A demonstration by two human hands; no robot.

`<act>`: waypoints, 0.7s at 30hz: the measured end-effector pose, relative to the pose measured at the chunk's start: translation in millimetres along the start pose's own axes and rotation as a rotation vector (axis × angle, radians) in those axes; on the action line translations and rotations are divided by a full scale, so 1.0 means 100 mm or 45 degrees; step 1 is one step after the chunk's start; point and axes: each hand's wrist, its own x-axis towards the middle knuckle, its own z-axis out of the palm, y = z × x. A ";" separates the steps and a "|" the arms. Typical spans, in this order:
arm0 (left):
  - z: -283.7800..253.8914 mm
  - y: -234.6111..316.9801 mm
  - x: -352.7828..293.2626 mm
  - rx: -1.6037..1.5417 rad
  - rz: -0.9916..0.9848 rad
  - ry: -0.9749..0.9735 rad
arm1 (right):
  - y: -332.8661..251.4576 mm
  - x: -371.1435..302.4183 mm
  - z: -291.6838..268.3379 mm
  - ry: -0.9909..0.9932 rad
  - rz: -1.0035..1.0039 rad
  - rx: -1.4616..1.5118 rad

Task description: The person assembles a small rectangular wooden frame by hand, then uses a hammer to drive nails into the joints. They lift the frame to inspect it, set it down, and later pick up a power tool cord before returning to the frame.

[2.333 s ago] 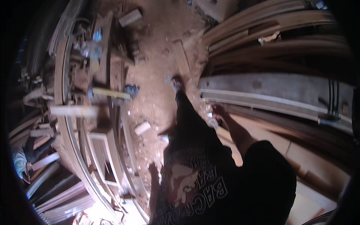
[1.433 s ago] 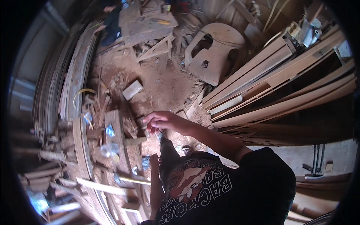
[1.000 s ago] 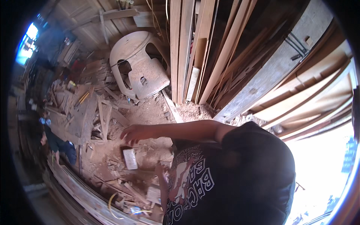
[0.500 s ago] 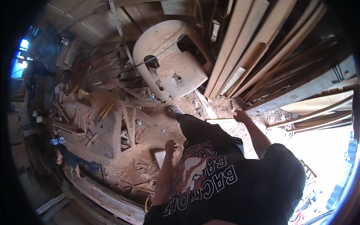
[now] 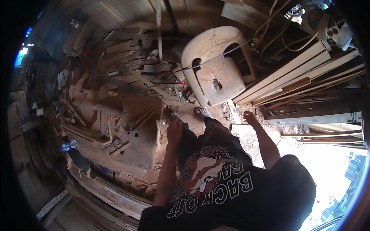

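My left hand [image 5: 174, 131] hangs in front of my left thigh, near the right edge of a wooden workbench [image 5: 144, 154]. Its fingers are mostly hidden behind the back of the hand. My right hand [image 5: 251, 118] is held out on the other side, fingers loosely curled and apart, with nothing seen in them. Below it a short pale board [image 5: 243, 129] lies on the sawdust. A dusty beige plastic chair [image 5: 225, 75] stands tilted ahead of my feet. Two slim wooden strips [image 5: 144, 118] and a hand tool [image 5: 113, 146] lie on the bench.
Long planks [image 5: 287, 73] lean at the right, by a pale beam [image 5: 316, 118]. Scrap wood [image 5: 125, 57] is piled beyond the bench. A cable [image 5: 219, 56] crosses the chair. Another person [image 5: 79, 161] is at the far left, beside stacked boards [image 5: 111, 194].
My view has turned left and moved forward, so the chair and planks appear farther right. The workbench is nearer. My left hand has moved up toward the bench edge; both feet now show.
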 end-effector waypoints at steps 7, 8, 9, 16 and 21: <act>-0.96 -0.14 0.66 -0.136 0.132 -0.279 | -0.80 -0.69 0.93 0.176 -0.089 -0.382; -1.07 -0.19 0.76 -0.124 0.064 -0.216 | -0.81 -0.86 1.04 0.084 -0.121 -0.287; -1.19 -0.27 0.86 -0.137 0.016 -0.135 | -0.83 -1.02 1.14 0.033 -0.003 -0.280; -2.06 -0.81 1.75 0.174 0.062 0.193 | -1.12 -1.78 1.30 0.133 0.325 0.098; -2.21 -0.77 2.16 0.342 0.199 0.178 | -1.37 -1.72 1.30 0.043 0.475 -0.164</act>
